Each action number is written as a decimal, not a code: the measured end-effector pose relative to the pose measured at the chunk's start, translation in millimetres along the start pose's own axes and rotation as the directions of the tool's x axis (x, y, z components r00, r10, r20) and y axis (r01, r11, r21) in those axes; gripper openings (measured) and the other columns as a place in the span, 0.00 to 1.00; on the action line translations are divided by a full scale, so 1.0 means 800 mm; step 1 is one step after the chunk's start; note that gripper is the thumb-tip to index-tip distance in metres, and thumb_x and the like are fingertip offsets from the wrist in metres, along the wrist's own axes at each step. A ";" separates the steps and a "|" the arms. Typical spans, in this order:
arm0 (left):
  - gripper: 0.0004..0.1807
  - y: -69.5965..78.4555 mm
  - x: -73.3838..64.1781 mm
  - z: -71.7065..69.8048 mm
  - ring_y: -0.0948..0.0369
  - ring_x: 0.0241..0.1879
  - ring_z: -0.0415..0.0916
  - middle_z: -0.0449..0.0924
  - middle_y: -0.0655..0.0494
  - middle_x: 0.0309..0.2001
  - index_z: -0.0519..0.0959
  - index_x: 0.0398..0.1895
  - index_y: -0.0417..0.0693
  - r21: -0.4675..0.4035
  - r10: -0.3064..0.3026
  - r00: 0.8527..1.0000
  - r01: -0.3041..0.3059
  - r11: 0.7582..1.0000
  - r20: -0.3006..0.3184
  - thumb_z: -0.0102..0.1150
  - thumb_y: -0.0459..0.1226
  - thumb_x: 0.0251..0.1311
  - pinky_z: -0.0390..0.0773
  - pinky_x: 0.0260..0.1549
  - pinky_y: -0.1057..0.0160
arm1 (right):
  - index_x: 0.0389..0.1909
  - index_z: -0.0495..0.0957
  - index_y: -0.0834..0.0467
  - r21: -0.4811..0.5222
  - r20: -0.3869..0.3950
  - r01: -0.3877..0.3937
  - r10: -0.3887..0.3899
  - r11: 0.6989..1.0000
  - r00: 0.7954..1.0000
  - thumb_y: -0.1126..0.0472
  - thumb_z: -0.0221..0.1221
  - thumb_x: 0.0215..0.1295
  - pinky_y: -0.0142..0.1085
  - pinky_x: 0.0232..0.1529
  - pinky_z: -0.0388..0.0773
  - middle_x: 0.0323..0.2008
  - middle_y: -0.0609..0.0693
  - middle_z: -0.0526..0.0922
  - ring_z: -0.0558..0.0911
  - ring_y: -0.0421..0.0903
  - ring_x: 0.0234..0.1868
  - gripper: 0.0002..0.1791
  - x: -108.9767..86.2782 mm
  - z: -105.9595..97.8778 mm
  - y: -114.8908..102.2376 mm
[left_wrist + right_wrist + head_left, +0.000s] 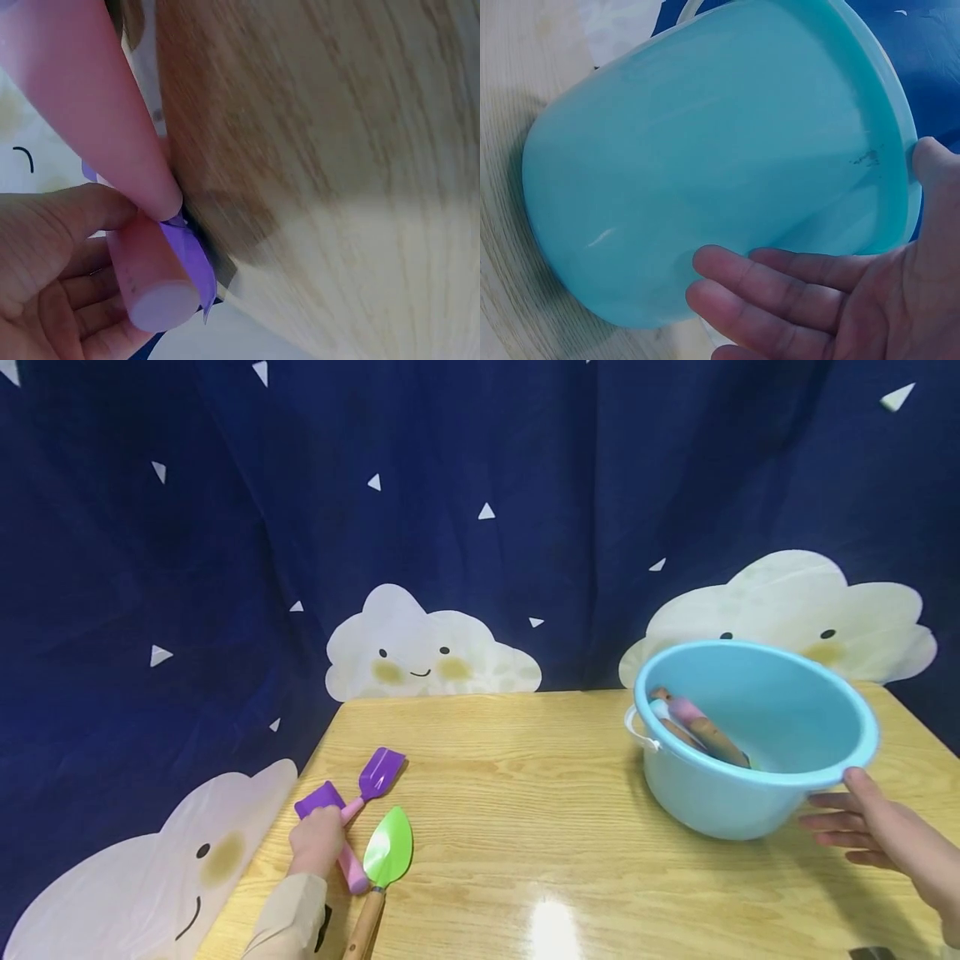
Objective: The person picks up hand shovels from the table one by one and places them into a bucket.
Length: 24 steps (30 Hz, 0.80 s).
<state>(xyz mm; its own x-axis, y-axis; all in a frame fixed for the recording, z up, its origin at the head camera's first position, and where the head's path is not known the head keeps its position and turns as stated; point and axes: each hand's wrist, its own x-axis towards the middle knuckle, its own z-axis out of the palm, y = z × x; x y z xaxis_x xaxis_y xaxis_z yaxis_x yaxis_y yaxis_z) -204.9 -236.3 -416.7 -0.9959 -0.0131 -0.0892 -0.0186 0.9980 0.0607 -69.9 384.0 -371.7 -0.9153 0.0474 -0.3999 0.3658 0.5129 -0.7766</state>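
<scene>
My left hand (317, 839) holds a pink handle (154, 274) of a purple toy shovel, the thumb on one side and curled fingers (86, 289) on the other. Two purple shovels with pink handles cross here; one blade (382, 771) points away to the right, the other blade (320, 797) lies just past the knuckles. Right beside them is a green trowel (388, 852) with a wooden handle. At the right, my right hand (888, 835) has its thumb at the rim of a light blue bucket (712, 806), with fingers extended along the outer wall.
Inside the bucket lean several tools with pink and wooden handles (708, 735). Its white bail (640, 735) hangs on the left side. The wooden table (517, 802) ends at a dark blue curtain (465, 460) with cloud prints behind and to the left.
</scene>
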 end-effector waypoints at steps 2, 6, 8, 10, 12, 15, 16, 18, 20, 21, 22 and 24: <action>0.05 -0.001 0.000 0.002 0.41 0.29 0.75 0.76 0.37 0.28 0.76 0.29 0.34 0.000 0.001 1.000 -0.001 1.000 -0.009 0.55 0.30 0.51 0.73 0.19 0.49 | 0.56 0.51 0.82 0.000 0.016 -0.007 0.007 1.000 1.000 0.37 0.10 0.62 0.52 0.36 0.74 0.43 0.68 0.76 0.78 0.60 0.41 0.50 0.000 0.000 -0.002; 0.08 -0.001 -0.002 0.006 0.43 0.25 0.76 0.76 0.40 0.25 0.76 0.27 0.34 0.010 0.017 0.999 -0.017 1.000 -0.030 0.60 0.33 0.50 0.73 0.17 0.50 | 0.56 0.50 0.83 -0.008 0.043 -0.041 0.041 0.999 0.998 0.36 0.10 0.61 0.53 0.37 0.73 0.45 0.70 0.75 0.76 0.64 0.44 0.52 0.000 0.000 -0.010; 0.08 0.001 -0.002 0.006 0.44 0.24 0.75 0.76 0.41 0.24 0.75 0.26 0.34 0.013 0.026 0.999 -0.025 1.000 -0.043 0.61 0.33 0.49 0.73 0.17 0.51 | 0.56 0.49 0.83 -0.014 0.045 -0.051 0.052 0.999 0.998 0.35 0.10 0.61 0.54 0.37 0.73 0.45 0.70 0.75 0.76 0.64 0.44 0.52 0.000 0.001 -0.013; 0.07 0.005 -0.003 0.003 0.44 0.24 0.75 0.76 0.41 0.24 0.75 0.26 0.33 0.013 0.033 0.998 -0.033 0.999 -0.062 0.59 0.32 0.50 0.73 0.16 0.51 | 0.56 0.49 0.83 -0.018 0.049 -0.041 0.042 0.999 0.998 0.36 0.09 0.61 0.54 0.37 0.73 0.45 0.70 0.74 0.75 0.65 0.45 0.52 -0.002 0.000 -0.014; 0.07 0.009 -0.003 0.000 0.44 0.23 0.75 0.76 0.41 0.22 0.74 0.25 0.33 0.011 0.039 0.995 -0.039 0.999 -0.092 0.59 0.31 0.50 0.73 0.15 0.51 | 0.56 0.50 0.83 -0.018 0.057 -0.029 0.030 0.999 0.998 0.36 0.09 0.61 0.54 0.36 0.73 0.45 0.70 0.75 0.75 0.65 0.45 0.52 -0.002 -0.001 -0.013; 0.06 0.017 -0.002 -0.008 0.45 0.22 0.75 0.75 0.43 0.21 0.73 0.23 0.33 0.010 0.056 0.986 -0.055 0.998 -0.155 0.58 0.29 0.49 0.73 0.14 0.51 | 0.57 0.49 0.82 -0.009 0.040 -0.051 0.051 0.999 0.998 0.35 0.10 0.61 0.53 0.36 0.73 0.45 0.69 0.75 0.76 0.64 0.44 0.52 0.001 -0.002 -0.006; 0.06 0.019 -0.001 -0.009 0.46 0.20 0.75 0.74 0.44 0.19 0.72 0.21 0.34 0.012 0.067 0.980 -0.066 0.998 -0.188 0.59 0.29 0.47 0.72 0.13 0.52 | 0.57 0.49 0.82 -0.007 0.044 -0.048 0.048 0.999 0.998 0.35 0.10 0.61 0.53 0.36 0.73 0.45 0.70 0.75 0.76 0.64 0.44 0.52 0.002 -0.003 -0.004; 0.06 0.026 0.000 -0.014 0.47 0.20 0.75 0.73 0.45 0.19 0.72 0.20 0.34 0.009 0.076 0.972 -0.075 0.997 -0.221 0.59 0.28 0.45 0.72 0.14 0.52 | 0.57 0.49 0.82 -0.002 0.037 -0.063 0.063 0.998 0.997 0.34 0.11 0.60 0.53 0.36 0.73 0.45 0.69 0.75 0.76 0.63 0.44 0.53 0.005 -0.004 0.000; 0.06 0.032 0.000 -0.020 0.47 0.20 0.74 0.72 0.46 0.19 0.71 0.21 0.35 0.005 0.080 0.969 -0.081 0.997 -0.233 0.59 0.29 0.44 0.72 0.15 0.52 | 0.57 0.50 0.82 -0.002 0.044 -0.053 0.053 0.999 0.998 0.35 0.10 0.60 0.53 0.36 0.73 0.45 0.69 0.75 0.76 0.63 0.44 0.52 0.007 -0.006 0.004; 0.06 0.035 0.001 -0.023 0.48 0.20 0.74 0.72 0.46 0.19 0.71 0.21 0.35 0.002 0.082 0.968 -0.084 0.996 -0.237 0.59 0.29 0.44 0.72 0.15 0.52 | 0.57 0.50 0.81 -0.002 0.052 -0.043 0.043 0.999 0.998 0.35 0.10 0.61 0.53 0.36 0.73 0.45 0.69 0.75 0.76 0.64 0.44 0.52 0.007 -0.007 0.004; 0.07 0.038 0.000 -0.026 0.48 0.19 0.74 0.71 0.47 0.19 0.71 0.21 0.36 0.003 0.091 0.966 -0.093 0.996 -0.242 0.59 0.29 0.44 0.71 0.14 0.52 | 0.57 0.50 0.81 -0.004 0.050 -0.042 0.042 0.999 0.998 0.35 0.10 0.61 0.53 0.36 0.73 0.45 0.68 0.75 0.76 0.63 0.44 0.52 0.009 -0.008 0.008; 0.07 0.046 -0.001 -0.033 0.48 0.20 0.73 0.70 0.48 0.19 0.71 0.22 0.37 0.007 0.106 0.966 -0.108 0.994 -0.238 0.59 0.30 0.46 0.71 0.15 0.52 | 0.58 0.50 0.80 -0.006 0.043 -0.047 0.048 0.999 0.998 0.35 0.10 0.61 0.54 0.38 0.72 0.46 0.68 0.75 0.76 0.62 0.45 0.51 0.011 -0.008 0.014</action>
<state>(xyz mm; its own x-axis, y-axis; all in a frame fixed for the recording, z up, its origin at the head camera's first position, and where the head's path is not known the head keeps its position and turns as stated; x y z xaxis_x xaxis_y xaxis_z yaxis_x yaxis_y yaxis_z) -207.4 -201.4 -388.0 -0.9846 0.0785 0.1565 0.0893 0.9940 0.0630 -75.3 395.8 -380.6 -0.8889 0.0351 -0.4568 0.4077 0.5154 -0.7537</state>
